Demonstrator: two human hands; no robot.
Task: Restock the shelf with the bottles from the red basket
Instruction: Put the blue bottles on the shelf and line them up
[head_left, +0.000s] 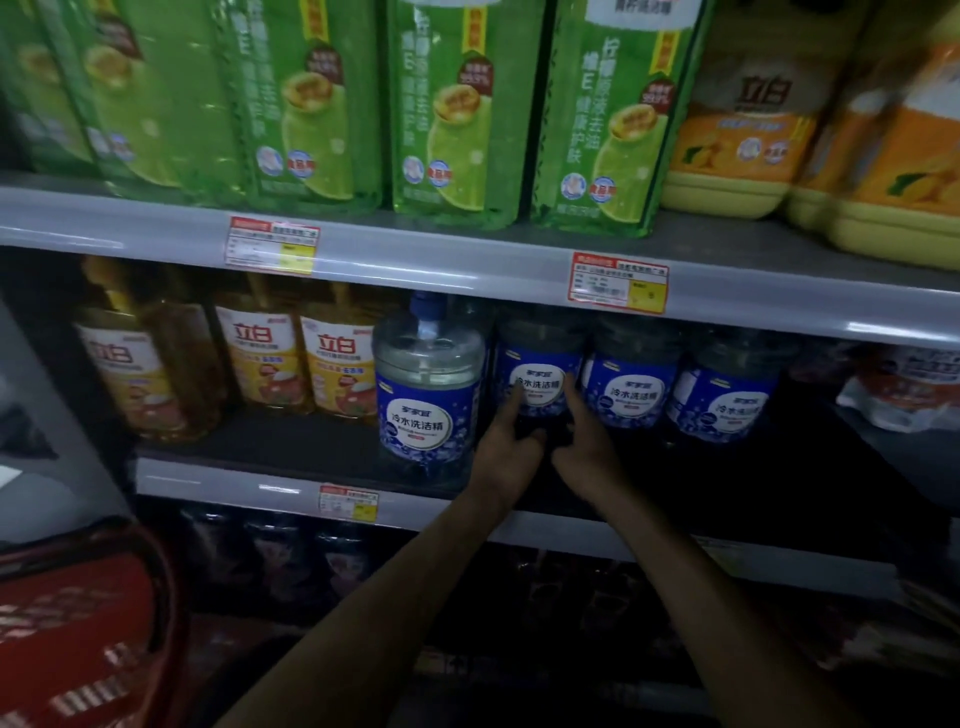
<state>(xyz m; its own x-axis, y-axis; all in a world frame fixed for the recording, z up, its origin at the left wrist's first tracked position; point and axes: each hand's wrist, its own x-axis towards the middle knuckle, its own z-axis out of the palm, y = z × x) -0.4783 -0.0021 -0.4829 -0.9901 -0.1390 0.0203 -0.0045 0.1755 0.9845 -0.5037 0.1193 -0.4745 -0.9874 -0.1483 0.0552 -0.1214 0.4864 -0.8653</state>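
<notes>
A clear bottle with a blue label (540, 364) stands on the dark middle shelf (291, 447), second in a row of like bottles. My left hand (511, 452) and my right hand (587, 441) reach in side by side at its base. Their forefingers rest on the front of its label, and neither hand wraps around it. Another blue-labelled bottle (428, 395) with a blue cap stands further forward, just left of my left hand. Two more (631, 389) (722, 400) stand to the right. The red basket (78, 623) is at the bottom left, and its contents are not visible.
Yellow-labelled bottles (296, 358) fill the left of the middle shelf. Green refill packs (457, 114) and orange jugs (748, 124) stand on the shelf above, behind a grey rail with price tags (618, 283). Dark bottles (280, 556) sit on the shelf below. White-and-orange packs (904, 389) lie at the right.
</notes>
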